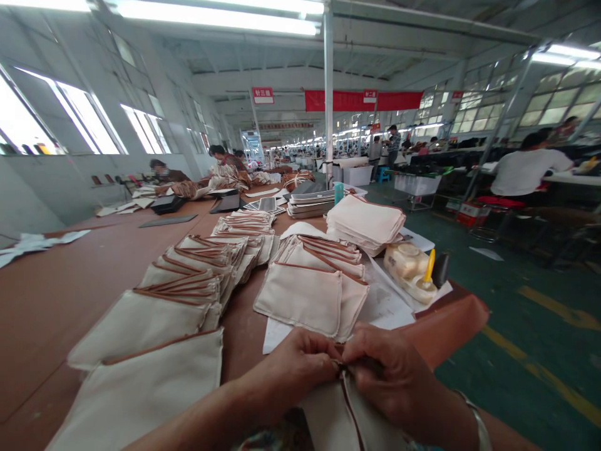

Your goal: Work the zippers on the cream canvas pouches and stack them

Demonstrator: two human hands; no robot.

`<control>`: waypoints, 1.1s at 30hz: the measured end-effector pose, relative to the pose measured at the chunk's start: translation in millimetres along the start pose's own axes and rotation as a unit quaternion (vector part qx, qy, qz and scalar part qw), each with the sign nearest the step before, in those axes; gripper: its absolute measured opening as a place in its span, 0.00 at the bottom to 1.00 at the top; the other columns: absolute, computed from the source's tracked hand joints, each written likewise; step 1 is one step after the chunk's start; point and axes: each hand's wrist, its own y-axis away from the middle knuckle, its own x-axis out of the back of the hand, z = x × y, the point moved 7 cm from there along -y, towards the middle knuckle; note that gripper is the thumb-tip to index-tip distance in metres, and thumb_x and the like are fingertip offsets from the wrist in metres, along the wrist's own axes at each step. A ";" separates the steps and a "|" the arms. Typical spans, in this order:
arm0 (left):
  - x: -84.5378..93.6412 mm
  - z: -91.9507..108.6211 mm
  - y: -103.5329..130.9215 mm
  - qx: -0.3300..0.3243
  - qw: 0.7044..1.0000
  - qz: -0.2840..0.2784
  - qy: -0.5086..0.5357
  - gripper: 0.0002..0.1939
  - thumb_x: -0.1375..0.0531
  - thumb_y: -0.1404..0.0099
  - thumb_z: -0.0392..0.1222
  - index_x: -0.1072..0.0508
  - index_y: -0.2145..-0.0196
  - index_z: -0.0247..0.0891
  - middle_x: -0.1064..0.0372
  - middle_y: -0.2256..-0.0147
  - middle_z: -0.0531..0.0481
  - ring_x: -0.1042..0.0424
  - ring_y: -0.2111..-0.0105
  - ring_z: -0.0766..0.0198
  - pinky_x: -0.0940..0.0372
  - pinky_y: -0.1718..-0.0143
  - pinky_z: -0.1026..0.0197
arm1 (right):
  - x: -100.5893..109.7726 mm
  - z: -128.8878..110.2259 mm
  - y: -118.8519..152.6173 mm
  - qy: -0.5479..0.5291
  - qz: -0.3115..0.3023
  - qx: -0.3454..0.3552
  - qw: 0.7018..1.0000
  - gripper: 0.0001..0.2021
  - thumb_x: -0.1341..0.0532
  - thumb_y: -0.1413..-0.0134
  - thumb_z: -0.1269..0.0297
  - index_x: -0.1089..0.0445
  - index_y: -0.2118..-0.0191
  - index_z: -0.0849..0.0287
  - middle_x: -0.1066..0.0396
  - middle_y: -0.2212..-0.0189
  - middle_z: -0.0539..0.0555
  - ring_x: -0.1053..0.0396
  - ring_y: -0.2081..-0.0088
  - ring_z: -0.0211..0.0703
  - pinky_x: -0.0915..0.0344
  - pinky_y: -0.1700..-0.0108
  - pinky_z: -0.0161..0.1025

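Close to my body, my left hand [303,360] and my right hand [387,366] pinch the upper end of a cream fabric piece [328,410] with a brown edge running down its middle. Their fingertips nearly meet there, and the exact spot they grip is partly hidden by the fingers. Just beyond them lies a stack of cream fabric pieces [300,297] with brown edging. To the left, a long row of similar fabric pieces [154,319] overlaps across the brown table [113,263].
A pile of cream panels [366,219] sits at the right, beside a glue container [406,266] with a yellow-handled tool [429,266]. White paper [385,300] lies beneath. A metal post [328,100] rises beyond the table. Co-workers sit farther off, one in a white shirt [526,172].
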 end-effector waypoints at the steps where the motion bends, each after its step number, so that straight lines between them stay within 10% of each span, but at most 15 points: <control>1: -1.0 0.1 1.3 -0.002 0.999 0.004 0.041 0.07 0.39 0.50 0.39 0.27 0.74 0.31 0.40 0.79 0.54 0.48 0.80 0.71 0.54 0.79 0.67 | 0.0 -6.4 2.4 0.015 -0.015 0.042 0.999 0.10 0.45 0.51 0.78 0.30 0.68 0.59 0.35 0.74 0.50 0.36 0.71 0.39 0.41 0.69 0.33; 9: -6.8 -1.8 5.6 -0.016 0.997 -0.064 0.051 0.20 0.32 0.47 0.53 0.29 0.73 0.31 0.40 0.78 0.54 0.46 0.79 0.72 0.52 0.78 0.67 | -7.8 -14.2 25.1 0.249 -0.035 0.191 0.949 0.06 0.44 0.43 0.73 0.31 0.63 0.57 0.34 0.74 0.52 0.41 0.74 0.41 0.50 0.72 0.38; 13: -6.9 13.8 10.7 -0.077 0.992 -0.089 -0.045 0.20 0.35 0.42 0.54 0.29 0.72 0.30 0.42 0.76 0.55 0.48 0.77 0.72 0.53 0.78 0.68 | 6.7 -9.3 23.7 0.051 -0.037 0.043 0.997 0.07 0.42 0.43 0.66 0.34 0.58 0.57 0.32 0.70 0.52 0.36 0.69 0.42 0.41 0.67 0.36; 18: -3.3 23.1 13.4 -0.086 0.985 -0.065 -0.133 0.11 0.38 0.41 0.44 0.29 0.71 0.31 0.42 0.76 0.56 0.49 0.77 0.72 0.54 0.78 0.69 | 13.8 0.4 10.2 -0.123 -0.100 -0.143 0.977 0.24 0.56 0.30 0.52 0.31 0.66 0.61 0.35 0.73 0.50 0.39 0.70 0.39 0.42 0.66 0.35; 25: -1.5 25.2 14.3 -0.090 0.979 -0.044 -0.179 0.06 0.40 0.41 0.38 0.29 0.71 0.31 0.43 0.77 0.56 0.49 0.77 0.72 0.54 0.78 0.69 | 5.3 11.1 7.1 -0.187 -0.196 -0.166 0.948 0.24 0.45 0.38 0.46 0.40 0.76 0.62 0.49 0.77 0.46 0.53 0.74 0.34 0.55 0.75 0.33; 33: -1.5 19.2 11.7 -0.084 0.993 -0.036 -0.072 0.18 0.36 0.44 0.51 0.32 0.75 0.32 0.46 0.80 0.57 0.52 0.79 0.72 0.57 0.80 0.68 | 9.7 14.9 20.5 -0.034 -0.083 -0.066 0.994 0.18 0.46 0.35 0.55 0.37 0.73 0.61 0.41 0.76 0.47 0.46 0.73 0.35 0.50 0.72 0.33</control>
